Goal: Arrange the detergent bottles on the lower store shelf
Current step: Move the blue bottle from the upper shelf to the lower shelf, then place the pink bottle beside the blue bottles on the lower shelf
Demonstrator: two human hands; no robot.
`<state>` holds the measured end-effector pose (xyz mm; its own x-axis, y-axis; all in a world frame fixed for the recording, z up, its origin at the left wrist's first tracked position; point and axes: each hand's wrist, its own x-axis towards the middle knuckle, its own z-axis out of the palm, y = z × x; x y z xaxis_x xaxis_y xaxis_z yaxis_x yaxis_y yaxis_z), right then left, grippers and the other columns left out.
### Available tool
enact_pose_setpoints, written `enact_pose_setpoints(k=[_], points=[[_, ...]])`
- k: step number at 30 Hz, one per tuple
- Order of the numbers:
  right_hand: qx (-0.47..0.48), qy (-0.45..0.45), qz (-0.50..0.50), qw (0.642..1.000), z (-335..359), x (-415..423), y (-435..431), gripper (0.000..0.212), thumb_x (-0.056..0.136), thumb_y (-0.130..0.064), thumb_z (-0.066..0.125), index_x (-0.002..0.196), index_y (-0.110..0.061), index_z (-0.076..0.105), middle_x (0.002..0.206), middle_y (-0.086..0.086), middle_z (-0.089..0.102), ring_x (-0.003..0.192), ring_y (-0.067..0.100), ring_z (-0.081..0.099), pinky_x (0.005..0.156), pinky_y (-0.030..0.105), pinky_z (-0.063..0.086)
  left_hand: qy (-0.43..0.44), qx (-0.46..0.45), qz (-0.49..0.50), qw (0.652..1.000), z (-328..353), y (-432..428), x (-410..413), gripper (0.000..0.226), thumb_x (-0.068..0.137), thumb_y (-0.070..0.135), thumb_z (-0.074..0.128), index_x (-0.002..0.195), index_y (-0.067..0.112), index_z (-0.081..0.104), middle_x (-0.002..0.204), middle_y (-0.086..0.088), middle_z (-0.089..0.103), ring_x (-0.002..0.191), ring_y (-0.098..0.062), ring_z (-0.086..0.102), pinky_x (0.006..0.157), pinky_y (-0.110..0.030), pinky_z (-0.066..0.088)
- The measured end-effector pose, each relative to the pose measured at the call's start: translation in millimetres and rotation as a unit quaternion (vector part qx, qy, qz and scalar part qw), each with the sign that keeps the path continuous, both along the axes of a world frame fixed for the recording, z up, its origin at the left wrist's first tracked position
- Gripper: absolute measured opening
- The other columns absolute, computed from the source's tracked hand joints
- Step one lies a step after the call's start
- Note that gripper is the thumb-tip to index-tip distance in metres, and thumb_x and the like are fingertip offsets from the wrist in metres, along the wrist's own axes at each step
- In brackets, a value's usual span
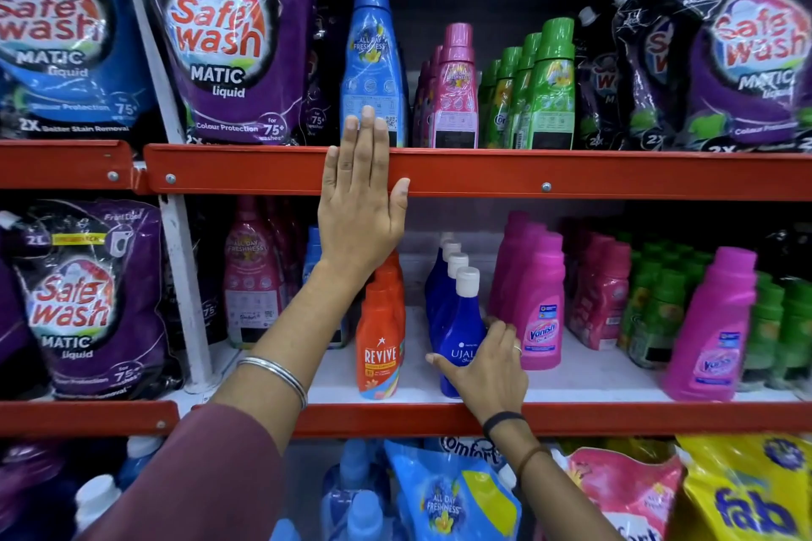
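Observation:
My right hand grips the front dark blue Ujala bottle, which has a white cap and heads a row of the same bottles on the white middle shelf. To its left stands a row of orange Revive bottles. Pink Vanish bottles stand just right of my hand, and one more pink Vanish bottle stands further right. My left hand lies flat with fingers straight against the red shelf rail, its fingertips in front of a tall blue bottle.
Purple and blue Safe Wash pouches fill the left and upper right. Pink and green bottles stand on the upper shelf. Green bottles crowd the middle shelf's right. Comfort and Fab pouches lie below the lower red rail.

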<state>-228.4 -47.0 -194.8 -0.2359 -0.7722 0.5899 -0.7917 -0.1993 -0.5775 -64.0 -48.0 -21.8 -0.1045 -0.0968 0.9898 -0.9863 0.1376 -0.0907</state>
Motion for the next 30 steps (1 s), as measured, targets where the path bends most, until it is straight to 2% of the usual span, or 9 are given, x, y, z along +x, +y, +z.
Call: enact_pose_setpoints(k=[5,9,13,15,17,20,23,27,30], points=[[-0.025,0.023,-0.001,0.999,-4.0,-7.3,1.7,0.094,0.05,-0.077,0.064,0.111,-0.008,0.046,0.106,0.011,0.054,0.101,0.031,0.056,0.06,0.038,0.05,0.013,0.008,-0.001,1.0,0.1,2.3,-4.2,0.061,0.101,0.033,0.032,0.152,0.004,0.013,0.16,-0.016,0.019,0.148,-0.027,0.009,0.121,-0.034,-0.006],[-0.07,-0.026,0.009,0.997,4.3,-40.9,5.9,0.093,0.061,-0.078,0.054,0.122,-0.008,0.043,0.115,0.011,0.055,0.105,0.029,0.055,0.074,0.04,0.052,0.0,0.02,-0.013,1.0,4.3,5.9,-23.2,0.06,0.101,0.034,0.03,0.152,0.008,0.015,0.161,-0.013,0.017,0.149,-0.027,0.008,0.121,-0.034,-0.009],[-0.159,-0.066,-0.024,0.985,26.9,-97.4,3.6,0.071,0.072,-0.061,0.061,0.116,-0.008,0.046,0.111,0.014,0.054,0.096,0.031,0.057,0.075,0.042,0.051,-0.004,0.021,-0.058,0.998,19.8,12.1,-63.0,0.061,0.1,0.035,0.031,0.152,0.008,0.016,0.161,-0.012,0.018,0.149,-0.027,0.01,0.121,-0.038,0.0],[-0.205,-0.077,-0.064,0.974,36.5,-129.7,-0.9,0.061,0.076,-0.05,0.066,0.113,-0.004,0.048,0.108,0.019,0.055,0.099,0.034,0.054,0.081,0.043,0.045,-0.004,0.023,-0.072,0.997,26.9,12.3,-81.7,0.061,0.1,0.036,0.032,0.152,0.008,0.017,0.161,-0.012,0.019,0.149,-0.028,0.012,0.121,-0.039,0.002],[-0.229,-0.083,-0.111,0.964,45.6,-161.2,-5.9,0.056,0.078,-0.045,0.063,0.114,-0.005,0.047,0.109,0.02,0.054,0.104,0.035,0.05,0.088,0.043,0.04,-0.006,0.029,-0.072,0.997,30.0,8.9,-94.7,0.061,0.1,0.037,0.03,0.152,0.008,0.016,0.161,-0.012,0.019,0.149,-0.028,0.013,0.121,-0.041,0.005],[-0.228,-0.108,-0.166,0.953,58.5,-200.7,-14.3,0.058,0.08,-0.037,0.064,0.122,-0.003,0.043,0.12,0.023,0.049,0.112,0.037,0.045,0.091,0.047,0.039,-0.009,0.046,-0.048,0.998,26.0,0.4,-102.4,0.061,0.101,0.039,0.028,0.153,0.009,0.015,0.161,-0.011,0.018,0.149,-0.027,0.013,0.121,-0.042,0.005],[-0.204,-0.121,-0.202,0.95,65.4,-230.6,-23.4,0.069,0.082,-0.041,0.062,0.129,0.001,0.035,0.13,0.026,0.043,0.119,0.041,0.041,0.095,0.051,0.039,-0.017,0.058,-0.014,0.998,19.9,-6.6,-101.1,0.062,0.101,0.041,0.026,0.153,0.009,0.013,0.162,-0.011,0.016,0.15,-0.026,0.01,0.12,-0.04,-0.001],[-0.14,-0.143,-0.193,0.961,64.2,-255.2,-37.5,0.08,0.084,-0.046,0.057,0.137,0.006,0.025,0.138,0.03,0.037,0.126,0.045,0.036,0.101,0.054,0.035,-0.022,0.06,0.003,0.998,18.3,-10.2,-99.4,0.062,0.102,0.042,0.024,0.154,0.011,0.011,0.162,-0.01,0.015,0.15,-0.025,0.009,0.121,-0.044,0.003],[-0.113,-0.153,-0.171,0.967,63.7,-259.5,-41.1,0.073,0.088,-0.044,0.052,0.135,0.006,0.026,0.134,0.032,0.041,0.119,0.048,0.044,0.094,0.055,0.04,-0.02,0.055,0.007,0.998,18.5,-10.5,-100.1,0.062,0.101,0.042,0.026,0.154,0.011,0.011,0.162,-0.01,0.014,0.15,-0.025,0.008,0.12,-0.041,-0.002]])
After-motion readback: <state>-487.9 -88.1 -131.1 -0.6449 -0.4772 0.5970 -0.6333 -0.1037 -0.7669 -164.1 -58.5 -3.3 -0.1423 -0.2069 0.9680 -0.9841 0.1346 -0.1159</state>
